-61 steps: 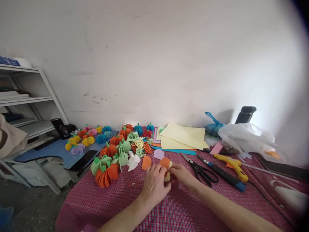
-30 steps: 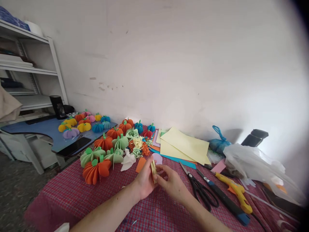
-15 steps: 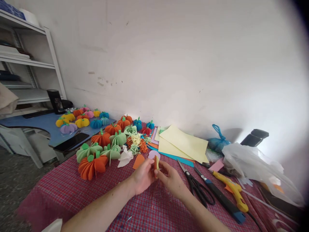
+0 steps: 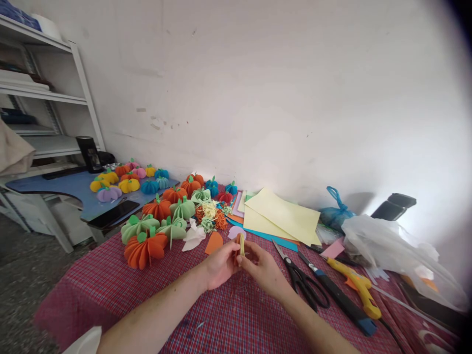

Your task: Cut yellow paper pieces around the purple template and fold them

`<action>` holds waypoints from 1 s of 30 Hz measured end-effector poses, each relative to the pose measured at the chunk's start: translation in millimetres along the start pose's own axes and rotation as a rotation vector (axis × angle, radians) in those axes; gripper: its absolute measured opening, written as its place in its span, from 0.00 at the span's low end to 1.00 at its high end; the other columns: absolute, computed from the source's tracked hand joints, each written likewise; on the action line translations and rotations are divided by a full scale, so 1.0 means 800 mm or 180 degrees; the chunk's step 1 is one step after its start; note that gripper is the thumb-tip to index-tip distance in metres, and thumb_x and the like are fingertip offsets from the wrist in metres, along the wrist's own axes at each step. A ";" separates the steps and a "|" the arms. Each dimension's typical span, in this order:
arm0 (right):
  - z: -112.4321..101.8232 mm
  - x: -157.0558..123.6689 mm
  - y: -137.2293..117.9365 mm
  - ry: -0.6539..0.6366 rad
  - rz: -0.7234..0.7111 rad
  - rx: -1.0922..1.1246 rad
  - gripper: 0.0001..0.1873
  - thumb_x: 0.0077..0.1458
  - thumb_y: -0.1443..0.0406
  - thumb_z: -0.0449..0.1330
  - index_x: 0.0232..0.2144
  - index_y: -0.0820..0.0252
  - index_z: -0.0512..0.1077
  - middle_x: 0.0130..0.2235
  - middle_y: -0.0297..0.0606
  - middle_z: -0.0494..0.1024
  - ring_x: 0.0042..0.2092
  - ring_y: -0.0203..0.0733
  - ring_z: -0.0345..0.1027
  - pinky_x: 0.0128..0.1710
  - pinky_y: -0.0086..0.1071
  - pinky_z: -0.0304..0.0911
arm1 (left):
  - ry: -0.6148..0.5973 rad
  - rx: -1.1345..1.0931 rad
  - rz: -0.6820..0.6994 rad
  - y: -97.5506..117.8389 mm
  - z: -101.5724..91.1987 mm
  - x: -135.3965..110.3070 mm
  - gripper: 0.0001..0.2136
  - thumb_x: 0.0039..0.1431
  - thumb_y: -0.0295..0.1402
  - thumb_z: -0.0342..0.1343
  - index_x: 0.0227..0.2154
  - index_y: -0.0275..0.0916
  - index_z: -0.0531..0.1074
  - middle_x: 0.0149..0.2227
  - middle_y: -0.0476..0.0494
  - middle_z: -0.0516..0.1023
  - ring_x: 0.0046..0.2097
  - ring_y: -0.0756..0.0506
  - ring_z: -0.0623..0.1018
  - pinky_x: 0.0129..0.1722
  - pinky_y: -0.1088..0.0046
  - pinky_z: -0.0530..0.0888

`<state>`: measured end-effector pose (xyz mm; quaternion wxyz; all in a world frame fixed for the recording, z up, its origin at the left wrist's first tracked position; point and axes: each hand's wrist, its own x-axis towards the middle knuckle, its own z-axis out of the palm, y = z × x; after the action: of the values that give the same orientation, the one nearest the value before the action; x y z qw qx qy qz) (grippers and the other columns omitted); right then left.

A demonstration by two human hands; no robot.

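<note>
A small stack of folded paper (image 4: 241, 243), orange on one side and pale yellow on the other, stands upright between my hands over the checked cloth. My left hand (image 4: 220, 268) is closed on its orange side, thumb near the top. From the right, the fingers and thumb of my right hand (image 4: 263, 269) pinch the pale yellow side. Fingers hide the lower part of the stack. Just beyond lie a lilac paper circle (image 4: 237, 232) and an orange paper piece (image 4: 214, 243).
Paper pumpkins (image 4: 145, 248) and shredded paper (image 4: 209, 210) are on the left. Pale yellow sheets (image 4: 283, 214) lie by the wall. Scissors (image 4: 304, 282), a utility knife (image 4: 341, 300), a yellow glue gun (image 4: 359, 285) and a plastic bag (image 4: 391, 255) lie at right.
The view has shifted slightly. The paper stack has turned a little between my fingers, showing more of its pale yellow side. Both hands keep their hold.
</note>
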<state>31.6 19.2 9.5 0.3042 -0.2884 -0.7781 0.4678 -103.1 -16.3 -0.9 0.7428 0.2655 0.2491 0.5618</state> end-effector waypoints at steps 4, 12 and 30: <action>-0.001 -0.001 -0.002 -0.0047 -0.0027 -0.0003 0.20 0.50 0.67 0.54 0.47 0.59 0.65 0.43 0.38 0.74 0.40 0.41 0.69 0.39 0.31 0.64 | 0.0043 0.0092 -0.0055 0.001 0.000 0.000 0.08 0.51 0.29 0.47 0.35 0.39 0.68 0.31 0.48 0.71 0.35 0.51 0.71 0.38 0.76 0.66; -0.003 0.003 0.012 0.0232 0.0098 -0.0311 0.15 0.53 0.65 0.51 0.42 0.63 0.69 0.34 0.37 0.74 0.37 0.41 0.67 0.37 0.31 0.63 | 0.0066 0.0101 -0.0126 0.008 0.004 -0.001 0.12 0.54 0.32 0.44 0.37 0.35 0.68 0.31 0.44 0.73 0.32 0.50 0.72 0.36 0.73 0.68; -0.004 0.004 0.012 0.0614 0.0265 -0.0797 0.09 0.51 0.64 0.50 0.30 0.63 0.69 0.23 0.33 0.70 0.23 0.36 0.62 0.22 0.26 0.56 | 0.0536 0.0711 0.0175 0.004 -0.009 0.004 0.12 0.51 0.31 0.46 0.37 0.34 0.70 0.36 0.41 0.75 0.39 0.46 0.73 0.39 0.70 0.68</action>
<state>34.0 27.1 2.4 0.3195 -0.3996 -0.7849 0.3496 -109.7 -11.8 -4.1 0.6694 0.3052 0.3642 0.5711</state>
